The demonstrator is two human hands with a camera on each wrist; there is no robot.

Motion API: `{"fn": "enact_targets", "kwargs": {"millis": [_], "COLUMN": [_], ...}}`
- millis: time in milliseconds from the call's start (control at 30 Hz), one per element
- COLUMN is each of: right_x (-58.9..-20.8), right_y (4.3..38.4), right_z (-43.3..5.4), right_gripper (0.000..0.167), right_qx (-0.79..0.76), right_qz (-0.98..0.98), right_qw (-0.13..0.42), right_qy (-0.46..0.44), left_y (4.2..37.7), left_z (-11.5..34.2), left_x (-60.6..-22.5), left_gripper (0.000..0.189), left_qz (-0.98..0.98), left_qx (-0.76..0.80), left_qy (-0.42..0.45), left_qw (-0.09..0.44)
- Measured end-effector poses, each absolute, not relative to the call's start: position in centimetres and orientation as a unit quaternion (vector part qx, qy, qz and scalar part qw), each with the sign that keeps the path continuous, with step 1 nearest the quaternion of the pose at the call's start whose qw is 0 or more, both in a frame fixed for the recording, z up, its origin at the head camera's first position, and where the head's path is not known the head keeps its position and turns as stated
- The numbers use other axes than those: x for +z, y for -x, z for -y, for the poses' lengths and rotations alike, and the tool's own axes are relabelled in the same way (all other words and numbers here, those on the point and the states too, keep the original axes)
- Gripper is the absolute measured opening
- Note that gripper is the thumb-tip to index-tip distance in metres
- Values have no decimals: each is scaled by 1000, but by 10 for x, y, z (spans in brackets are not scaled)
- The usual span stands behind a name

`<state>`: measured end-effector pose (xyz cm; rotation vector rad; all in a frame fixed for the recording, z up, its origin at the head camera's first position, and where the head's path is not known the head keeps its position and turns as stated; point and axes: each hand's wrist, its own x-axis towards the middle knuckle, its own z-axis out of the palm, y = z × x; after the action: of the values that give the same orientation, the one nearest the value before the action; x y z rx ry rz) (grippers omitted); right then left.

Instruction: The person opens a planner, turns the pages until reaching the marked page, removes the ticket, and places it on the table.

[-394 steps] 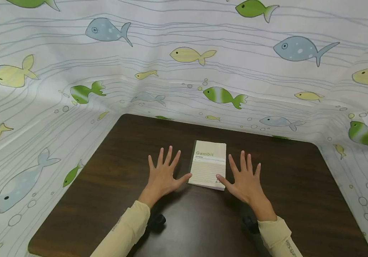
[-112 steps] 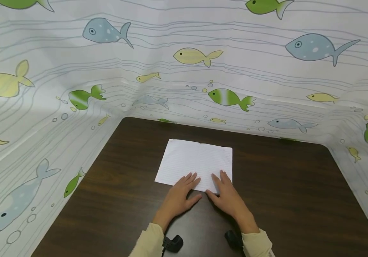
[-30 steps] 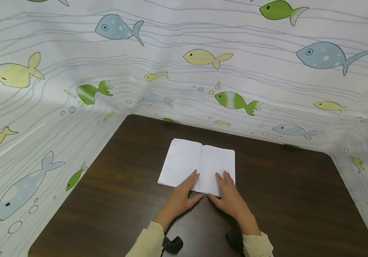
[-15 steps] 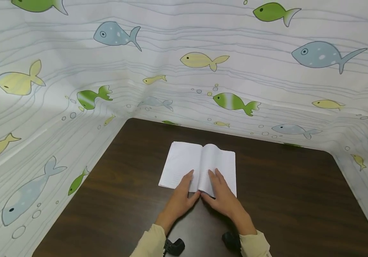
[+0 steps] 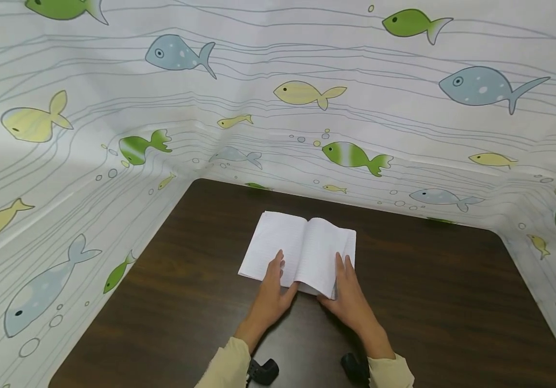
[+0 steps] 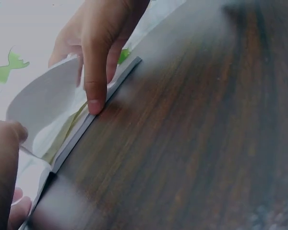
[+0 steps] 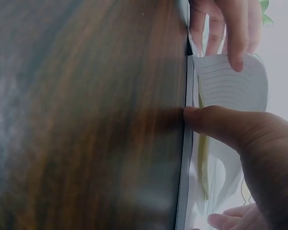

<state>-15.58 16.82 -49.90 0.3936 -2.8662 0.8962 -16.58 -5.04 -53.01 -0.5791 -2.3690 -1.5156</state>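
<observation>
An open notebook (image 5: 278,242) with white lined pages lies on the dark wooden table. Some of its right-hand pages bulge up in a curve, and a yellowish sheet (image 7: 203,165) shows beneath them in the right wrist view. The left hand (image 5: 269,293) rests at the left page, fingers extended, its thumb touching the raised page near the spine. At the notebook's right side is the right hand (image 5: 353,302), fingers fairly straight along the lifted page's edge. Its thumb (image 7: 211,117) presses the notebook's near edge. The page partly hides the right fingertips in the left wrist view.
Brown table surface (image 5: 433,302) extends around the notebook. A white cloth (image 5: 239,64) printed with fish hangs behind and at both sides. Black wrist devices (image 5: 263,372) sit below the hands.
Earlier the notebook lay closed with both hands spread beside it; later it lay open and flat. Over the last second right-hand pages rose into a curve, and the right hand shifted right.
</observation>
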Motion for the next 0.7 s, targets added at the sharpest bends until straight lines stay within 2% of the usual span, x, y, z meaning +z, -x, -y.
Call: {"fn": "enact_targets", "kwargs": {"millis": [100, 333, 467, 700], "right_x": [-500, -502, -501, -492], "right_y": [155, 155, 157, 157], "right_z": [-168, -171, -174, -178], "right_gripper": [108, 107, 99, 64], "right_qx": [298, 311, 316, 338], "right_qz": [945, 942, 939, 931], "right_qw": [51, 41, 50, 92], "right_qy": [-128, -122, -124, -103], "left_y": [166, 166, 168, 170], "left_z": [50, 49, 49, 50], "left_x": [-532, -536, -536, -535], "left_gripper": [70, 24, 24, 37], "left_qz": [818, 831, 831, 849], "left_qx": [-518, -450, -431, -401], "left_qy": [205, 241, 255, 246], "left_qw": [146, 221, 243, 240]}}
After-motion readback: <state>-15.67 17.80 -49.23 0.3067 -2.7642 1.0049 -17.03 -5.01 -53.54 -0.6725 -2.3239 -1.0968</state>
